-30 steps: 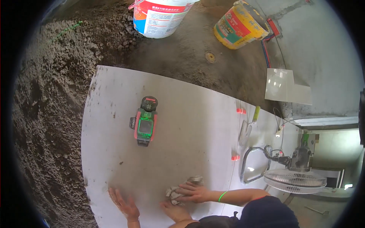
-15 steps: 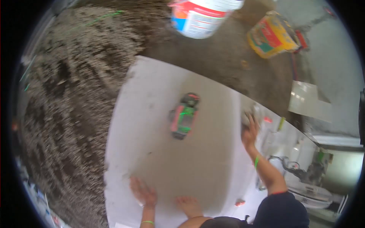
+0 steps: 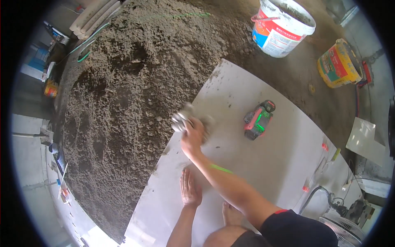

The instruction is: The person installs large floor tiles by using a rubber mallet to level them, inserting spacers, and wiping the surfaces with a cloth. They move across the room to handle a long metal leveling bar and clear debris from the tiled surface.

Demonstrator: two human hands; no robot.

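A large pale tile [image 3: 164, 206] lies in front of me, beside a bed of rough mortar [image 3: 119, 136]. Near the tile's left edge, my right hand [image 3: 193, 138] is closed on a crumpled grey-white cloth [image 3: 180, 120], partly smeared by motion. The cloth reaches over the edge toward the mortar. My left hand [image 3: 190, 190] rests flat on the tile below, fingers out and holding nothing. A red and black laser level [image 3: 259, 121] with a green light stands on the tile, right of my right hand. Small dark crumbs dot the tile near the cloth.
A white bucket [image 3: 279, 31] and a yellow bucket [image 3: 339, 64] stand beyond the tile on the far right. A fan [image 3: 341, 230] and small red pieces [image 3: 325, 147] are at the right. Rolled tubes [image 3: 94, 18] lie far left. My bare foot [image 3: 231, 215] is on the tile.
My right hand has swept from the tile's right side to its left edge with the cloth. The view has turned left, showing more mortar. My left hand still lies flat on the tile.
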